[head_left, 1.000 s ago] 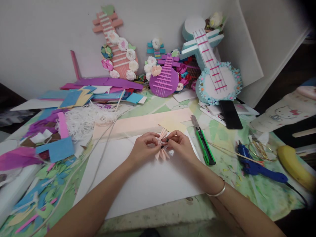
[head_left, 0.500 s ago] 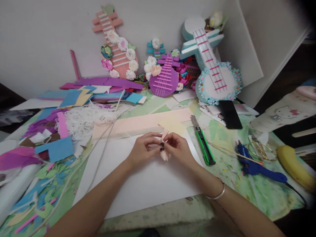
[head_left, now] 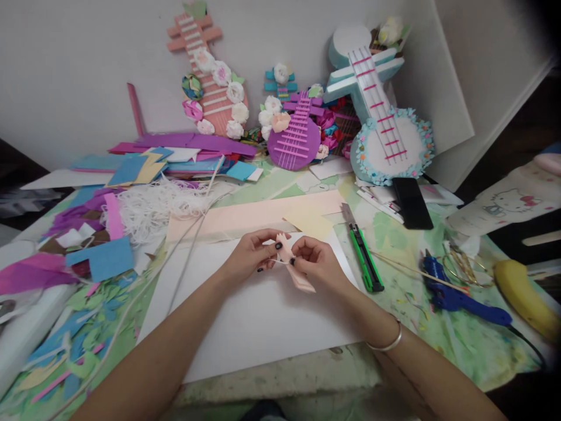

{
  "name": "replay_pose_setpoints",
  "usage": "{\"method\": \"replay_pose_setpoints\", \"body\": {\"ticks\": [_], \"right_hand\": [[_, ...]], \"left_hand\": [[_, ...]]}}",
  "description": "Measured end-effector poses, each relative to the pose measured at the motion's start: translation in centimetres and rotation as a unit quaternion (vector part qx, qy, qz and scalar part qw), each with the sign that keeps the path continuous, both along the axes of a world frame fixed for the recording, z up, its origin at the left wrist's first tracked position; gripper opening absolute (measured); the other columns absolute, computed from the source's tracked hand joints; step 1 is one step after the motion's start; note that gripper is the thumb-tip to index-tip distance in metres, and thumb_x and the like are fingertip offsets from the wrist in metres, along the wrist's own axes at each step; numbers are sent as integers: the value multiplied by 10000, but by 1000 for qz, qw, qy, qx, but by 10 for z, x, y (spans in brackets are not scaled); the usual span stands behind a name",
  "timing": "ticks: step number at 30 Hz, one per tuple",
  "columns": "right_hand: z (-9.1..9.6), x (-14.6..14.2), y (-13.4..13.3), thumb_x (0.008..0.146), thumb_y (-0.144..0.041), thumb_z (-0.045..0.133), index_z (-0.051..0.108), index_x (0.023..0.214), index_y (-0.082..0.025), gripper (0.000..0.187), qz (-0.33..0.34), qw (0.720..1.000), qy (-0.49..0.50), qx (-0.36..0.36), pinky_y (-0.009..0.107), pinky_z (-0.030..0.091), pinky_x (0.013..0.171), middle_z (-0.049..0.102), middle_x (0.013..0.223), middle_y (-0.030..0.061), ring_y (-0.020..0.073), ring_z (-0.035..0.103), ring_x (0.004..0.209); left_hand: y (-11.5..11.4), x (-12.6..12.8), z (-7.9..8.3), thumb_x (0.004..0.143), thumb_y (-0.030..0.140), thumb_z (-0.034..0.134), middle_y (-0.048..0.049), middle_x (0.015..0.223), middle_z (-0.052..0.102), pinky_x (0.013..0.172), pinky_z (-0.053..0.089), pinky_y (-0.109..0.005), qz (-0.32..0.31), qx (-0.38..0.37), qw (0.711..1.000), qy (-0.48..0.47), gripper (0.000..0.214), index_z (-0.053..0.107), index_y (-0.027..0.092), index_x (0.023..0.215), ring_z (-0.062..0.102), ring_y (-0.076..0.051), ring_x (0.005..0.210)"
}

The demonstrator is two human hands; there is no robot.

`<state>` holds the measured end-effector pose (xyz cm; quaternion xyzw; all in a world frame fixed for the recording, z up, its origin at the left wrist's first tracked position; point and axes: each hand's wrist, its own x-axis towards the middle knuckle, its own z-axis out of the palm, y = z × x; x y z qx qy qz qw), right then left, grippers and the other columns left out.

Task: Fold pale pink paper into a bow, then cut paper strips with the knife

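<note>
A small bundle of folded pale peach paper point(head_left: 301, 279) is held over a large white sheet point(head_left: 245, 327). My right hand point(head_left: 319, 263) pinches it near its middle, and its folded lower end sticks out below the fingers. My left hand point(head_left: 250, 255) is closed at the bundle's upper end, thumb and finger against the paper. A thin white string point(head_left: 281, 261) runs between the two hands beside the bundle. Behind the hands lie a long peach strip point(head_left: 245, 210) and a yellow paper piece point(head_left: 310, 222).
A green box cutter point(head_left: 364, 257) with its blade out lies right of the sheet. Further right are a blue glue gun point(head_left: 460, 304), scissors point(head_left: 467, 269), a banana point(head_left: 523, 295) and a phone point(head_left: 412, 203). Tangled white string point(head_left: 153, 213) and paper scraps point(head_left: 83, 339) cover the left. Decorated lute models point(head_left: 294, 143) stand behind.
The peach bundle has turned so its lower end points down to the right. My left fingers have shifted left and up, and the white string now shows between the hands.
</note>
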<state>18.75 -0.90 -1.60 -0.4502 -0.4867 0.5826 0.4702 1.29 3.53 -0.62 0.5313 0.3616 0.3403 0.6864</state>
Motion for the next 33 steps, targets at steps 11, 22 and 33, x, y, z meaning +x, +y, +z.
{"method": "replay_pose_setpoints", "body": {"ticks": [11, 22, 33], "right_hand": [[10, -5, -2, 706, -471, 678, 567, 713, -185, 307, 6, 1000, -5, -26, 222, 303, 428, 482, 546, -47, 76, 408, 444], [2, -3, -1, 737, -409, 660, 540, 681, -185, 260, -17, 997, -74, -2, 199, 249, 394, 414, 497, -64, 63, 356, 414], [10, -3, -3, 688, -338, 609, 553, 651, -185, 166, 11, 996, -92, -2, 206, 255, 416, 443, 517, -51, 69, 368, 435]], "left_hand": [[-3, 4, -1, 640, 350, 801, -8, 616, 604, 390, 366, -165, 80, 15, 996, -21, 302, 653, 132, 788, 534, -80, 490], [-3, 4, -5, 644, 330, 795, 19, 559, 563, 397, 301, -167, 110, 16, 994, -12, 264, 670, 124, 754, 441, -44, 438], [-6, 10, -5, 646, 373, 784, 34, 573, 535, 418, 221, -177, 113, 12, 994, 3, 285, 655, 134, 734, 336, -25, 438]]}}
